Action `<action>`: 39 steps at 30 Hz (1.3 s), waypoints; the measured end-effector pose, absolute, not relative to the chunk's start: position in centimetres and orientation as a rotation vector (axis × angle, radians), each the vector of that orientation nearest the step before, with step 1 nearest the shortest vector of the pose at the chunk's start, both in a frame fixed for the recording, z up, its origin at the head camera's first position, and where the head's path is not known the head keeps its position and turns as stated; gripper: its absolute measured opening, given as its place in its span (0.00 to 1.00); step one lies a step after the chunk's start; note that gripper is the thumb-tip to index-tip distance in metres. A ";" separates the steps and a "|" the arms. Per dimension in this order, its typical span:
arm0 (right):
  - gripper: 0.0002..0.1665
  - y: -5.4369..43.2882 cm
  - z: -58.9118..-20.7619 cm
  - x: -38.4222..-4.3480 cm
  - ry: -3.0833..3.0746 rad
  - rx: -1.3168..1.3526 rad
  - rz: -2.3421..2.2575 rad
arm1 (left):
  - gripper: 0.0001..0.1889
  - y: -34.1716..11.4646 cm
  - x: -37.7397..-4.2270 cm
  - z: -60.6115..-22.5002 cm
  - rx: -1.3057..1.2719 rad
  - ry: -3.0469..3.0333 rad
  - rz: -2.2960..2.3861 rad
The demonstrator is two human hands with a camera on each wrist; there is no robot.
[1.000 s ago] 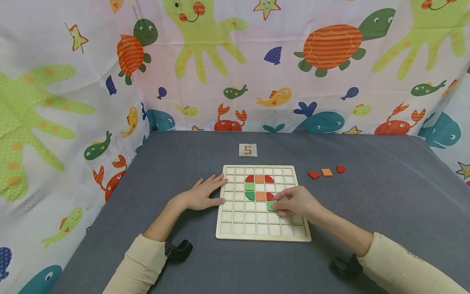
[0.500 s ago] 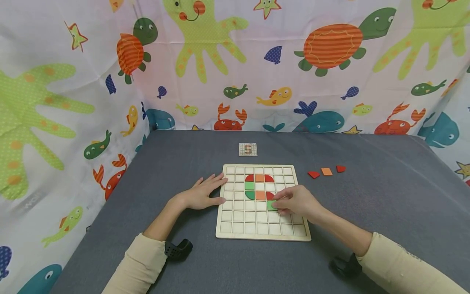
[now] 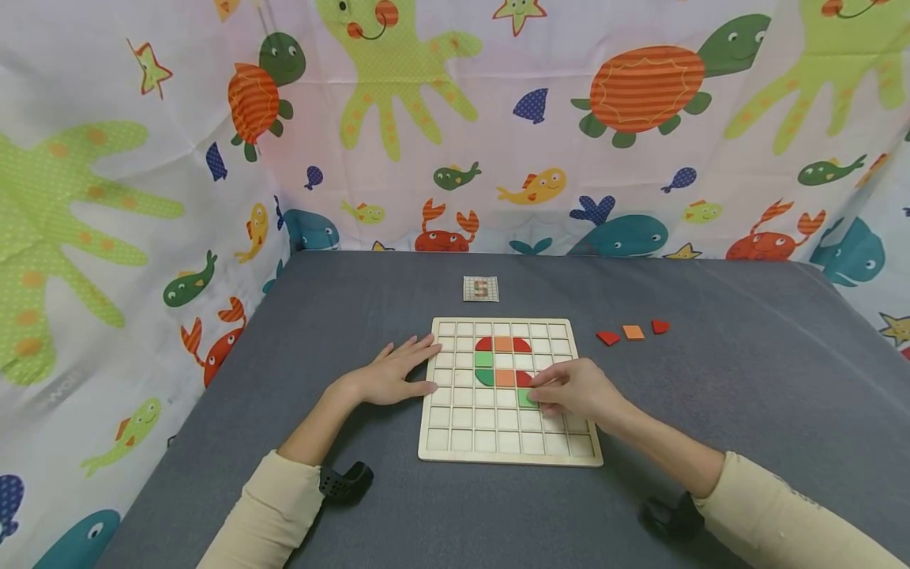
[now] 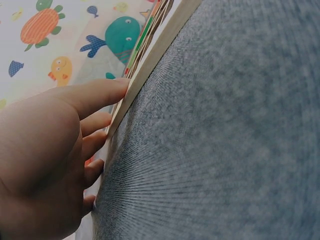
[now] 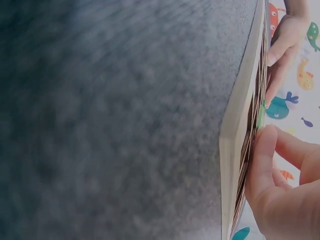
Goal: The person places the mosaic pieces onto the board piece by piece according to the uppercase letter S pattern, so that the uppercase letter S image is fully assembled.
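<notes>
A pale wooden grid board [image 3: 510, 456] lies on the grey table. Fingers spread, my left hand [image 3: 387, 375] rests at the board's left edge; the left wrist view has its thumb [image 4: 107, 94] touching the rim. With thumb and index finger my right hand [image 3: 579, 389] pinches a light green square tile [image 3: 527, 398], set at a cell below a red quarter-round tile [image 3: 523, 379]. Other tiles lie in the grid: an orange square [image 3: 505, 378], a dark green quarter-round [image 3: 485, 378], a light green square [image 3: 483, 359], and a red-orange-red row [image 3: 502, 344] above.
Right of the board lie two red tiles [image 3: 607, 338] and an orange square tile [image 3: 633, 333]. A small card [image 3: 480, 289] printed with a gridded pattern lies behind the board. A curtain [image 3: 398, 190] with sea animals hangs around the table's back and left.
Very little differs: both hands keep their places, the left at the board's edge and the right at the light green tile. The view has shifted slightly.
</notes>
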State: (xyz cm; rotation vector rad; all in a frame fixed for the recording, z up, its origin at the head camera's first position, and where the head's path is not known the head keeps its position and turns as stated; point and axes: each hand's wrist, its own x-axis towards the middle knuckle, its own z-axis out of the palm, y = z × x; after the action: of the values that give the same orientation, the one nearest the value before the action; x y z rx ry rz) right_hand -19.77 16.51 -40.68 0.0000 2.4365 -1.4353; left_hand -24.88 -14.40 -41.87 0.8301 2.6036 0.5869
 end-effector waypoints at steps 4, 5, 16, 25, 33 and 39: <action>0.15 17.1 -40.4 -20.1 2.376 0.016 -1.474 | 0.38 -14.4 -24.9 -41.8 0.825 2.603 0.586; 0.16 17.3 -40.4 -20.3 2.359 0.021 -1.485 | 0.38 -14.4 -24.9 -41.8 0.824 2.603 0.585; 0.34 20.6 -38.1 -21.7 2.130 -0.007 -1.712 | 0.38 -14.5 -24.8 -41.6 0.817 2.603 0.582; 0.42 24.4 -36.8 -22.5 1.941 0.029 -1.965 | 0.38 -14.4 -24.7 -41.6 0.813 2.598 0.588; 0.33 28.6 -37.2 -23.6 1.895 0.049 -2.035 | 0.38 -14.4 -24.8 -41.7 0.840 2.594 0.588; 0.25 31.3 -37.6 -24.2 1.810 0.097 -2.126 | 0.38 -14.3 -24.7 -41.6 0.831 2.596 0.595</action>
State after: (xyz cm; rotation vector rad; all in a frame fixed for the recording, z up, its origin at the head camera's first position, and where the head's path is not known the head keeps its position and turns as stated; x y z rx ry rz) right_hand -24.24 31.33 -37.65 0.0967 1.8103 -2.1258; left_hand -24.73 -14.34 -41.60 0.8311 2.5955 0.5948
